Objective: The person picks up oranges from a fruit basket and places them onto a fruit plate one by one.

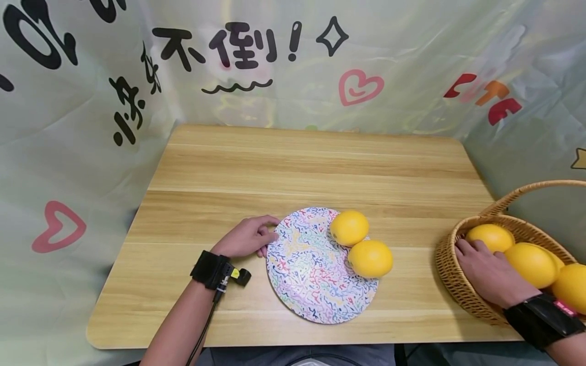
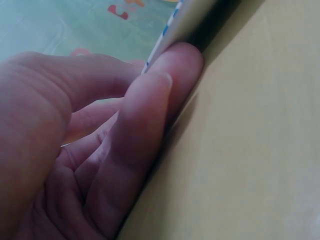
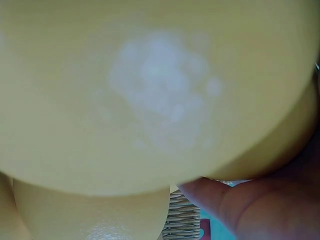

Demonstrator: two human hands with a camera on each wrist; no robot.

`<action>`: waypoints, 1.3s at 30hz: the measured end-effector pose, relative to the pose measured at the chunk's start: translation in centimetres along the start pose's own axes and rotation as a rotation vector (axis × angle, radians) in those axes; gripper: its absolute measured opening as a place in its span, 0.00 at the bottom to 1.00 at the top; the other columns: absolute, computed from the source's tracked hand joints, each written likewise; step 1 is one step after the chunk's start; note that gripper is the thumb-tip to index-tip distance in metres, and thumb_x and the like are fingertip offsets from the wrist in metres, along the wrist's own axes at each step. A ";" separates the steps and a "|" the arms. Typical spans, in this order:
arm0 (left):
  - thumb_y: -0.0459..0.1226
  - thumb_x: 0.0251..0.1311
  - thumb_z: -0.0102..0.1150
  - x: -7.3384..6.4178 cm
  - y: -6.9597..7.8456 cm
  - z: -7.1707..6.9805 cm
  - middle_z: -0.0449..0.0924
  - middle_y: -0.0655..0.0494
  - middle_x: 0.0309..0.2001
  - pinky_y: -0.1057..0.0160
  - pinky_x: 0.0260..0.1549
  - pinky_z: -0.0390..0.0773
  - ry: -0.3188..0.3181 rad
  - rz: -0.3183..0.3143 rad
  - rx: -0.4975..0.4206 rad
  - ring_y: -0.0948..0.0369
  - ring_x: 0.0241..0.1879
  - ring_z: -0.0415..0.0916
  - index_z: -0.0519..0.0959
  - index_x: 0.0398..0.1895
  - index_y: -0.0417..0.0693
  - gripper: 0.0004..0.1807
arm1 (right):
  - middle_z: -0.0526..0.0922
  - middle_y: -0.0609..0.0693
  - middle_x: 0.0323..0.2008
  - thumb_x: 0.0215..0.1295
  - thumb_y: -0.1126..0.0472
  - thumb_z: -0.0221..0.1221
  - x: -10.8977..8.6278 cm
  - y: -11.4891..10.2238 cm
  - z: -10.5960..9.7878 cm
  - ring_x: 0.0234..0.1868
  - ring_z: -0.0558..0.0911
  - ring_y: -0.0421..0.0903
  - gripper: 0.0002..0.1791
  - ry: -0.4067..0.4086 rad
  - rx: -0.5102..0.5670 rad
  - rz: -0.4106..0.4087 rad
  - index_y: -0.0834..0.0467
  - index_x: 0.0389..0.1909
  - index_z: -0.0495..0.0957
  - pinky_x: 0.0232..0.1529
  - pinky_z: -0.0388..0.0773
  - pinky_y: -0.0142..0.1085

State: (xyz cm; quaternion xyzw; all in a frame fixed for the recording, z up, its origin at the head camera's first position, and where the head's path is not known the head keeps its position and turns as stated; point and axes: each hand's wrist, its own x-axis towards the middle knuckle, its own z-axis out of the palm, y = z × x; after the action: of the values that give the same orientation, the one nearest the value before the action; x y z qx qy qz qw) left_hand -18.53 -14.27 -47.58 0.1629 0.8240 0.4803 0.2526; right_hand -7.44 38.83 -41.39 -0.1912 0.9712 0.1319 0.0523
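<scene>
Apparently the lemon-moving is partway along: two lemons point(image 1: 370, 259) sit at the right side of the round plate point(image 1: 316, 274), side by side, while at least three more point(image 1: 531, 265) lie in the basket point(image 1: 450, 264) at the right of the desk point(image 1: 256, 168). I'd judge that those are left to shift, if all are meant to go across.

With my left hand point(image 1: 251, 237) I pinch the plate's left rim, a fingertip tucked underneath. My right hand point(image 1: 492, 272) is down inside the basket among the lemons, its thumb point(image 3: 212, 197) beside one of them; most fingers are hidden, so I cannot tell whether they have closed on it.

The lemons are plump ovals, bright yellow, with a soft shine. The plate is flat and thin, its pale top covered in coloured squiggles. The basket is woven from tan strands, its handle point(image 1: 526, 190) a braided arch, and the desk shows light, straight wood grain.
</scene>
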 end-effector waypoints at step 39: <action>0.43 0.73 0.59 -0.2 0.2 0.0 0.83 0.53 0.30 0.59 0.28 0.85 0.000 0.005 0.007 0.59 0.23 0.81 0.72 0.72 0.52 0.26 | 0.76 0.68 0.59 0.70 0.69 0.53 0.1 -0.1 -0.2 0.55 0.74 0.69 0.19 -0.021 0.003 0.016 0.68 0.59 0.76 0.34 0.78 0.63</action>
State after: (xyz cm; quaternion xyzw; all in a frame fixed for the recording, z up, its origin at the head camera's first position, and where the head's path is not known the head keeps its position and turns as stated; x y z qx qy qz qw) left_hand -18.38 -14.24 -47.35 0.1660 0.8253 0.4779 0.2509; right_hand -7.45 38.64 -41.27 -0.1820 0.9723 0.1327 0.0617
